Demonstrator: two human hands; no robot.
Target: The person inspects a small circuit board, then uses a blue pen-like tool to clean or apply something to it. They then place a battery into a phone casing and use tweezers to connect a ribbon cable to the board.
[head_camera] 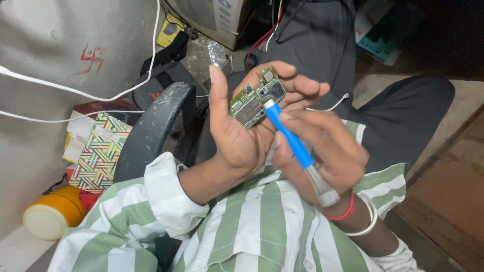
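My left hand (237, 128) is raised in front of my chest and grips a small green circuit board (256, 98) between its fingers and palm. My right hand (327, 151) holds a blue-handled tool (290, 136) with a clear end cap, like a pen. The tool's pale tip touches the lower part of the board. A red thread and a silver bangle circle my right wrist.
A dark chair armrest (154, 128) curves at my left. Beside it lie a patterned box (98, 151), a red box and a yellow-lidded jar (50, 214). White cables (75, 90) run across the grey wall. Cardboard boxes (217, 15) stand behind.
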